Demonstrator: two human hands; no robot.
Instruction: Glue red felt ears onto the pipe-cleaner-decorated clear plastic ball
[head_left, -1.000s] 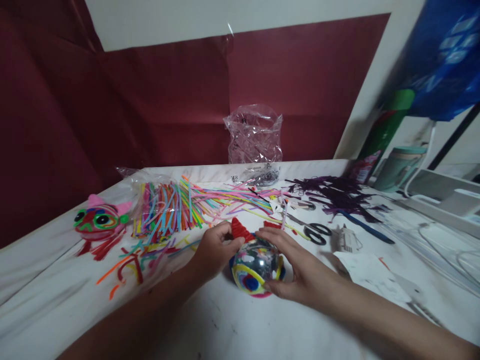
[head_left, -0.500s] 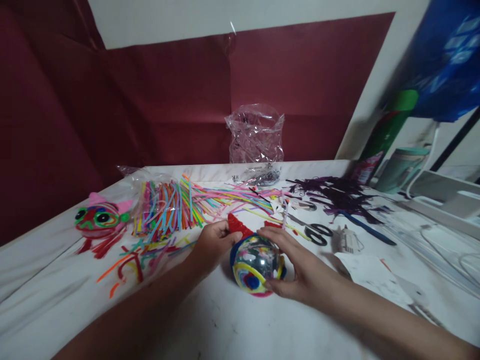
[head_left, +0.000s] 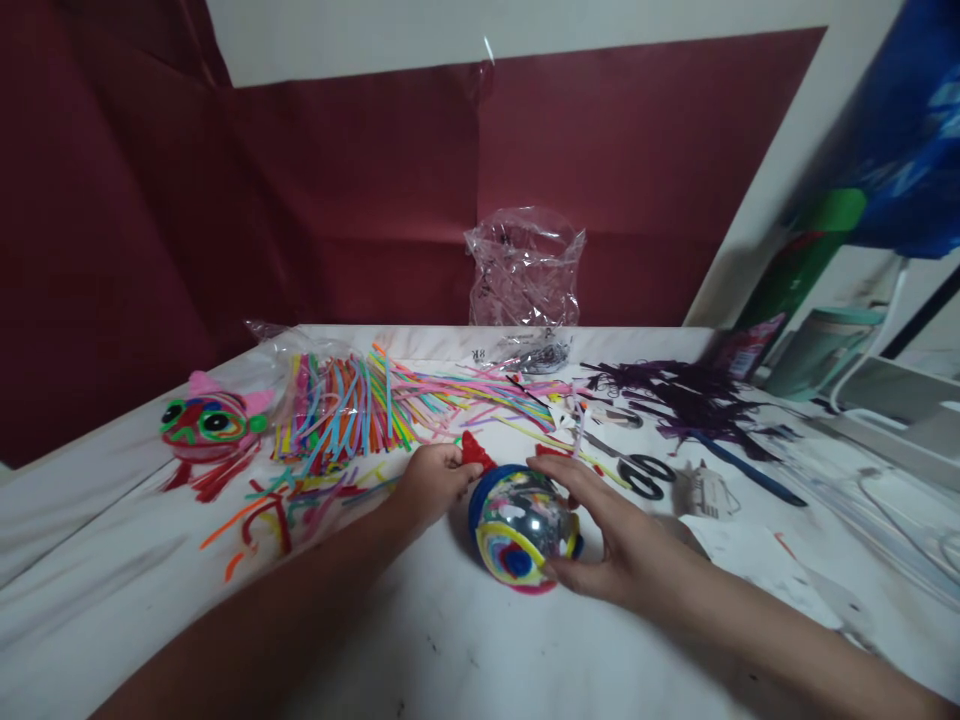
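Note:
A clear plastic ball (head_left: 523, 527) wrapped in coloured pipe-cleaner coils sits on the white table (head_left: 450, 640) near its middle. My right hand (head_left: 611, 535) cups the ball's right side, fingers curled around it. At the ball's upper left, my left hand (head_left: 431, 482) pinches a red pipe-cleaner cone (head_left: 474, 452) that touches the ball.
A bag of coloured pipe cleaners (head_left: 352, 405) spills across the table behind my hands, with loose bent pieces (head_left: 262, 505) to the left. A finished pink-eared ball figure (head_left: 210, 428) sits far left. Black scissors (head_left: 645, 472), a purple pile (head_left: 675, 395) and a clear bag (head_left: 525, 275) lie beyond.
My view has shifted slightly, so everything sits a little further right. The red cone has tipped lower against the ball's upper left under my left fingers. My right hand keeps its hold.

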